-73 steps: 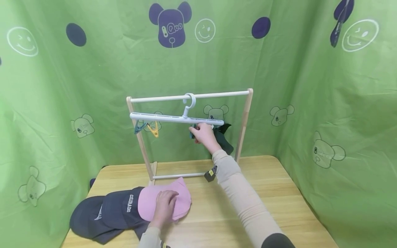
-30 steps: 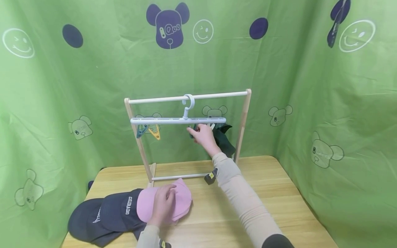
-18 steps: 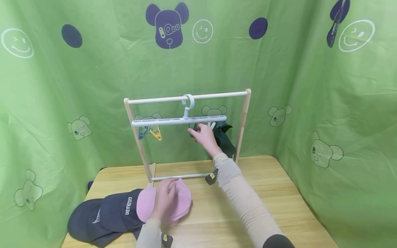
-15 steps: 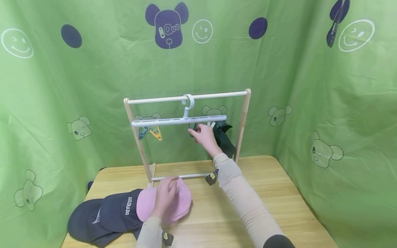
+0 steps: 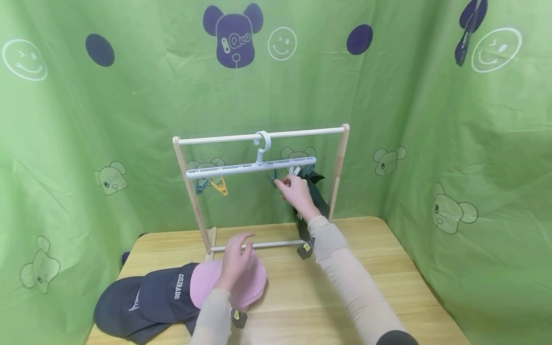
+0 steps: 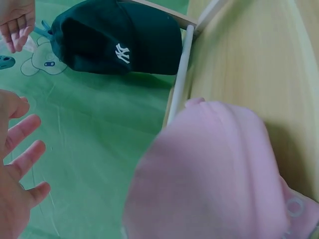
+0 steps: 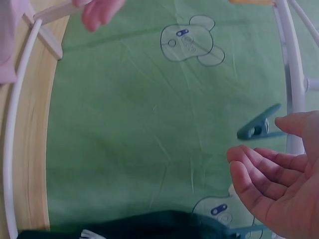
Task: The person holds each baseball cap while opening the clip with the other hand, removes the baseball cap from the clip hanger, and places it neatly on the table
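My right hand (image 5: 297,191) is just below the light-blue clothes hanger (image 5: 241,168). In the right wrist view its fingers are loosely bent and hold nothing, with the thumb right by a blue-green clip (image 7: 258,127). A dark green baseball cap (image 6: 117,40) with a white logo hangs under the hanger's right end, near a blue-green clip (image 5: 308,170). Beside that is a white clip (image 5: 295,171). Over the pink cap (image 5: 209,282) on the table, my left hand (image 5: 236,261) is raised, fingers spread and relaxed in the left wrist view.
A wooden rack (image 5: 194,201) with a white top bar (image 5: 220,139) carries the hanger. Toward its left end hang another blue clip (image 5: 201,186) and a yellow clip (image 5: 220,186). Two dark caps (image 5: 161,292) overlap left of the pink one. Green curtain (image 5: 276,96) surrounds the table.
My right hand has drawn right and slightly down, away from the blue-green clip it had its fingers at. The hanger has swivelled, and the left hand has risen from the pink cap.
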A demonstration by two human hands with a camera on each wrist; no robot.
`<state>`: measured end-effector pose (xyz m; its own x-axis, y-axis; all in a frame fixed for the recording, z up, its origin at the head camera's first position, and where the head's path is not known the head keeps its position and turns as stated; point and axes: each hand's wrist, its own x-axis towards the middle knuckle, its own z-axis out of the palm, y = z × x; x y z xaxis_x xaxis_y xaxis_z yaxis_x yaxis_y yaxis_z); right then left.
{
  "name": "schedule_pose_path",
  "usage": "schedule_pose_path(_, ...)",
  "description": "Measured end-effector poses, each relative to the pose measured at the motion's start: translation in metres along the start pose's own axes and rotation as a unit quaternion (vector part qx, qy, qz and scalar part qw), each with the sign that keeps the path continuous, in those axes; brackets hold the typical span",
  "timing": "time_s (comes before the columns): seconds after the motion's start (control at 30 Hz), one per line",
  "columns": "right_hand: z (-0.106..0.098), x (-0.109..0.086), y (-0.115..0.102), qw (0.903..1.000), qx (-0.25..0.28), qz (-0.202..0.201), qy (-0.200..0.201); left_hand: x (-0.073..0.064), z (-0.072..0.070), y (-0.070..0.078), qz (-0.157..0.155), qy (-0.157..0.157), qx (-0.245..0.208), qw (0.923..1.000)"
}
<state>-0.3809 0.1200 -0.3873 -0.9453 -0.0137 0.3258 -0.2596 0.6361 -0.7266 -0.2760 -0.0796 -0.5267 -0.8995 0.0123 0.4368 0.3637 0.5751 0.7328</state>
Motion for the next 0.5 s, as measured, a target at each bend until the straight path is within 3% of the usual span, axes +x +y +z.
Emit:
schedule_pose_path(0.23, -0.012, 0.002, 0.019, 0.9996, -0.016, -0.012, 0.019, 0.009, 0.001, 0.005, 0.021, -0.001, 0.006, 0.9998)
schedule_pose_path(0.5, -0.029, 0.009, 0.04, 0.9982, -0.042, 0.009, 0.042, 0.022, 0.002, 0.009, 0.004, -0.015, 0.008, 0.9998)
